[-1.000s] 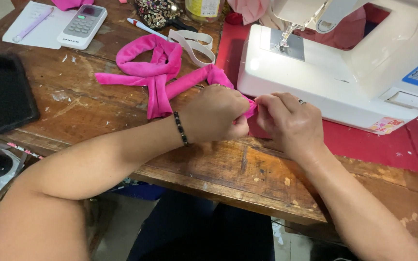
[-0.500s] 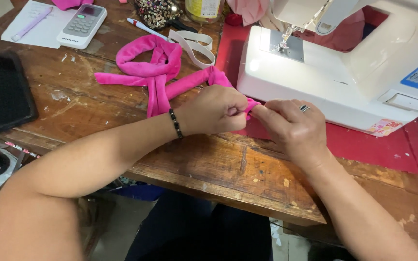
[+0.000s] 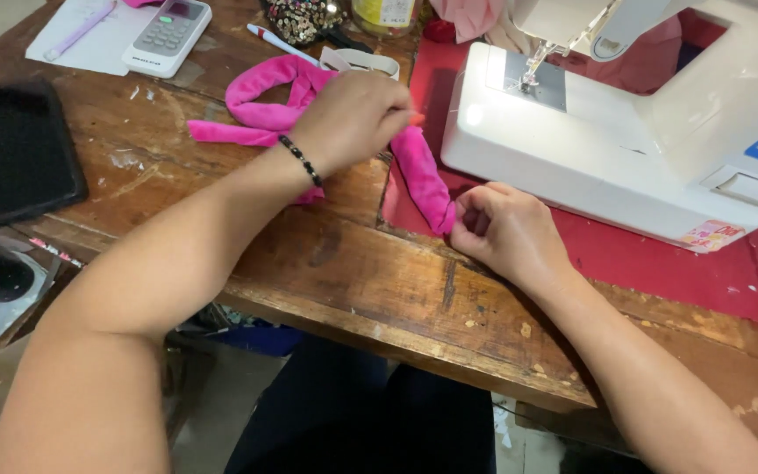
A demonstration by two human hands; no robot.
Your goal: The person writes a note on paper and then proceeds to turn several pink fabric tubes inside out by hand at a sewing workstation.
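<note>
lying across the worn wooden counter point(image 3: 326, 263): pink fabric tube point(image 3: 423, 180), near the white sewing machine point(image 3: 625, 132). left hand point(image 3: 353, 118) closed on its far stretch, fingers bunched; right hand point(image 3: 506, 233) pinched shut on its near end. hands apart. black tablet point(image 3: 15, 149) far left; remote control point(image 3: 167, 33) beyond.

pink tube point(image 3: 423, 175): plush cloth | table point(image 3: 379, 281): worn rough wood | sewing machine point(image 3: 625, 132): glossy plastic
</note>
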